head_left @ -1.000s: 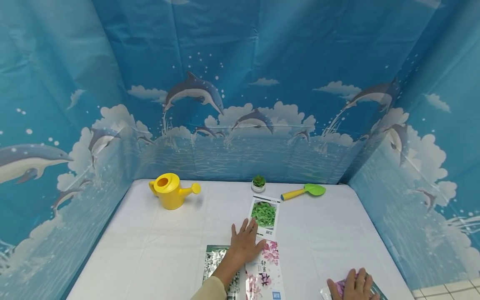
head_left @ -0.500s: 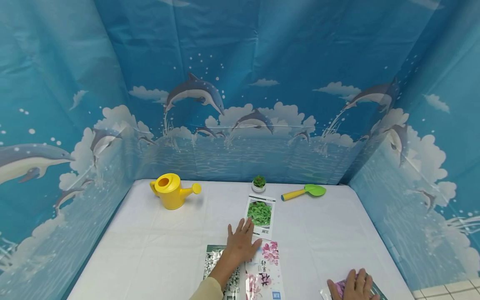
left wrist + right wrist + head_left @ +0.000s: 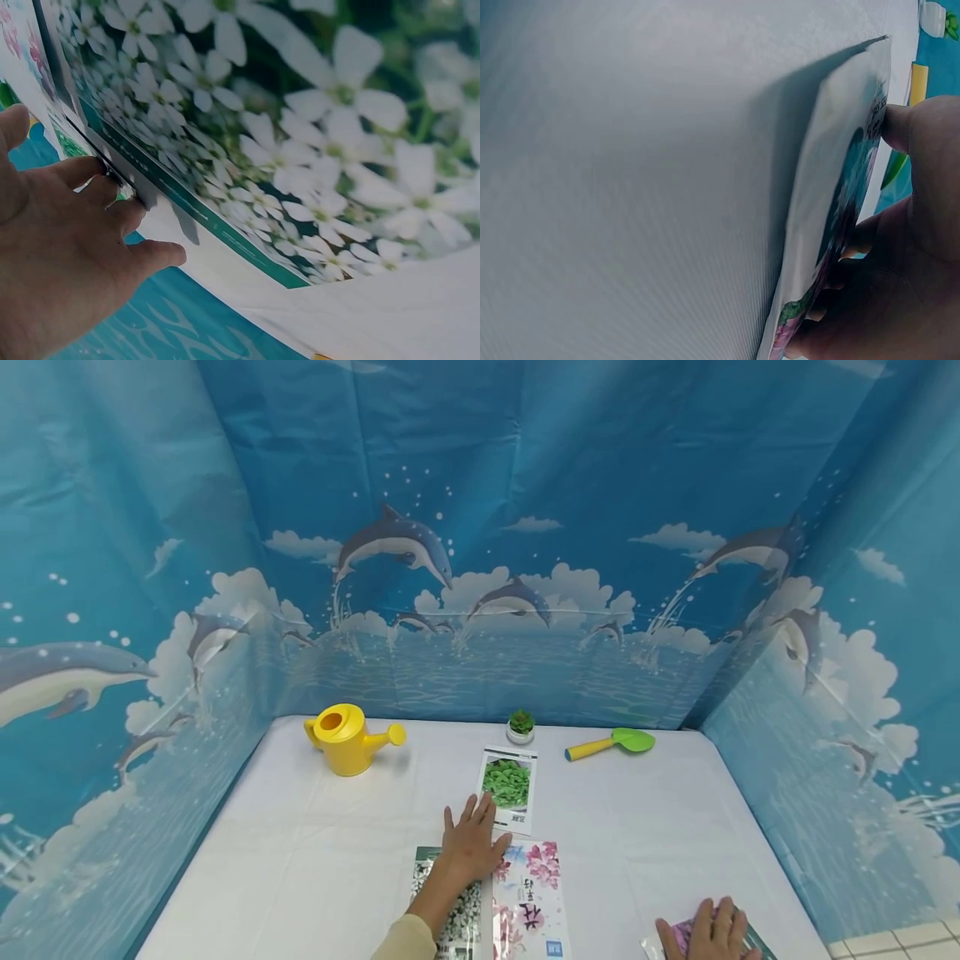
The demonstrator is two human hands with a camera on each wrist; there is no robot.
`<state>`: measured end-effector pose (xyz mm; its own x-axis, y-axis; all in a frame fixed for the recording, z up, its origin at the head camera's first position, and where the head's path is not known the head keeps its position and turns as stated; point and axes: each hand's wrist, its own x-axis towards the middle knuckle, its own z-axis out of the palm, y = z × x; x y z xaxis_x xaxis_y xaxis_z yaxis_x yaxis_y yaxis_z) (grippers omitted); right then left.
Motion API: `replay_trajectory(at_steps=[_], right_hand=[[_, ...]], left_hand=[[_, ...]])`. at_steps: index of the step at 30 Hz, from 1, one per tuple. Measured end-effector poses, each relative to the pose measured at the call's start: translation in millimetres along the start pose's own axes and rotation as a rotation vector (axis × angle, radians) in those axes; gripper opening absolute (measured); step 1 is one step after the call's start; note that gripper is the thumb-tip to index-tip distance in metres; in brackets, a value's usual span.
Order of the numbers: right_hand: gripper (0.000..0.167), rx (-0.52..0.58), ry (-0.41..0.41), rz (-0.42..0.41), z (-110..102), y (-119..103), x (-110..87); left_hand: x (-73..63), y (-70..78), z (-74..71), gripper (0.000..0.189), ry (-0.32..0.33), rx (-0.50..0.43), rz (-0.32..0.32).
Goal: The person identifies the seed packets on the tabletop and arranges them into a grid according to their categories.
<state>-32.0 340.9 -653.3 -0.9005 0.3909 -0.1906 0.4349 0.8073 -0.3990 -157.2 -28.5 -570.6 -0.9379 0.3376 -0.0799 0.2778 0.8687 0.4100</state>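
My left hand point(image 3: 471, 852) lies with spread, straight fingers on the lower left part of a seed packet with green leaves point(image 3: 507, 782). Just below it sits a white packet with pink blossoms point(image 3: 529, 893). To its left, partly under my forearm, is a packet with white flowers point(image 3: 461, 920), which fills much of the left wrist view. At the lower right, my right hand point(image 3: 711, 935) rests flat on a packet with purple-pink flowers point(image 3: 682, 930), covering most of it. The right wrist view shows the thumb and fingertips touching that packet's face.
A yellow watering can point(image 3: 347, 745) stands at the back left of the white-covered table point(image 3: 300, 860). Behind the leaf packet is a small potted succulent point(image 3: 521, 728). A green trowel with a yellow handle point(image 3: 611, 743) lies to its right. A blue dolphin curtain point(image 3: 480, 677) encloses the table.
The green-leaf packet has slid left across the table under my left hand, which moved left with it. My right hand has stayed in place on its packet.
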Motion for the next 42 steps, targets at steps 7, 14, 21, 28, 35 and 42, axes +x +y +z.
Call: replay_trajectory(at_steps=[7,14,21,28,35,42], right_hand=[[0.137,-0.018,0.013,-0.003,0.9,0.3,1.1],[0.124,-0.038,0.014,-0.003,0.0,-1.5,0.9],[0.128,-0.03,0.012,-0.004,-1.0,-2.1,0.6],[0.111,-0.047,0.013,-0.01,-0.9,-2.4,0.1],[0.116,-0.047,0.015,-0.016,-0.9,-2.3,-0.7],[0.131,-0.052,0.013,-0.017,-1.7,-2.3,-0.7]], left_hand=[[0.5,-7.3,-2.8,0.068,0.004,-0.02,-0.019],[-3.0,-14.9,-3.8,0.068,0.011,-0.012,-0.047],[-6.5,-27.1,-1.7,0.07,0.031,-0.072,-0.028],[-11.1,-29.5,-8.0,0.07,0.011,-0.044,-0.074],[-14.0,-35.4,-11.4,0.07,0.009,-0.033,-0.096],[-19.5,-40.4,-13.8,0.07,0.008,-0.049,-0.122]])
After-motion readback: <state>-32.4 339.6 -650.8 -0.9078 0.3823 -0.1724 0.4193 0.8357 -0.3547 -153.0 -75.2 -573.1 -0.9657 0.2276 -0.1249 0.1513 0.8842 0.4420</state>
